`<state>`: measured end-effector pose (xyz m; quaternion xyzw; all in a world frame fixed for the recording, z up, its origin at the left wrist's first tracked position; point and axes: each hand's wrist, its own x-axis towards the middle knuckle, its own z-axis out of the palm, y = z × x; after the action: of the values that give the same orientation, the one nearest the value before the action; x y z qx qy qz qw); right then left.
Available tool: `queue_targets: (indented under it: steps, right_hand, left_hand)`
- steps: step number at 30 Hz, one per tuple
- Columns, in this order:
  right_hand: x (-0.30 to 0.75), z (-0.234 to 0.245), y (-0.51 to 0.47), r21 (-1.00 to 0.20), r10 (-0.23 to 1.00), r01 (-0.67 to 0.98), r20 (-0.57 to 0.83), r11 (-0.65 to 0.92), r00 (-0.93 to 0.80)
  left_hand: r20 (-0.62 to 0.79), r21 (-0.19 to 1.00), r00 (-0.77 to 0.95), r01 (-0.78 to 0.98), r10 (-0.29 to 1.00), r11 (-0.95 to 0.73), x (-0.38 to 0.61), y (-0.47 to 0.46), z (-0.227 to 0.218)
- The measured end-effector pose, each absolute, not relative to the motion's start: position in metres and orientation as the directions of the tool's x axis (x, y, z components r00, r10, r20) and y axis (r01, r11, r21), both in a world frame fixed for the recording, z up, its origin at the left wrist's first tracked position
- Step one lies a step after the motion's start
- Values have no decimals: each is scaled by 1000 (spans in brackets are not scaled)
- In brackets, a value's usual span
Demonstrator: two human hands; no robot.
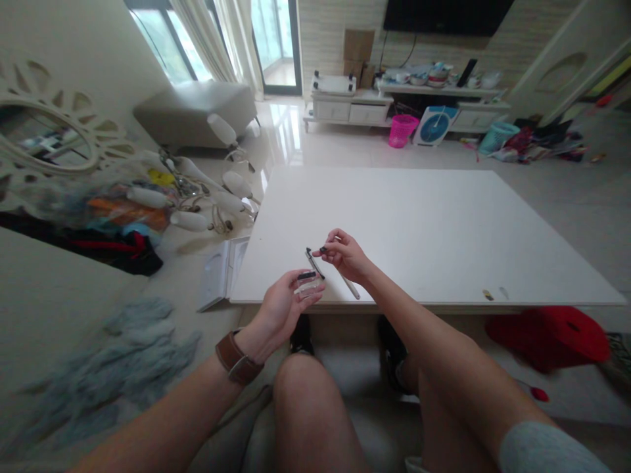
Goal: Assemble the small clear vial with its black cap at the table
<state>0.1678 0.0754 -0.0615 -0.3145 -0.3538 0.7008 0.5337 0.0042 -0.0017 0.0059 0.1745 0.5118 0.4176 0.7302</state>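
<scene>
Box of clear plastic (309, 286), dark strip along its top, is held in the curled fingers of the left hand (280, 306), near the front edge of a white table (419, 223). Farther from that edge and to the box's right, the right hand (346, 257) pinches a small dark piece (323, 249). Between them, a slim dark rod (314, 263) slants away from the front edge, leaning left; the right fingertips are nearer its far end. A pale stick (351, 287) lies below the right wrist.
</scene>
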Motion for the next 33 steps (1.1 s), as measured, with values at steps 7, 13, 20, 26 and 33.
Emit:
queue_targets:
  steps: [7,13,20,26,33]
  right_hand:
    - [164,-62,75,-839,971,-521,-34,-157,-238]
    - [163,-57,70,-849,955,-494,-39,-187,-295]
    - [162,-58,66,-938,944,-339,42,-75,-327]
    - [158,-46,54,-953,917,56,268,296,-296]
    - [156,-45,48,-791,776,192,465,581,-427]
  left_hand:
    - [-604,682,130,-428,787,593,4,-2,5]
    - [-597,679,130,-444,791,585,4,-1,3]
    - [-583,675,133,-469,801,569,3,-1,3]
    - [-577,677,101,-496,811,543,3,2,0]
    - [-549,675,116,-523,828,521,3,3,-2]
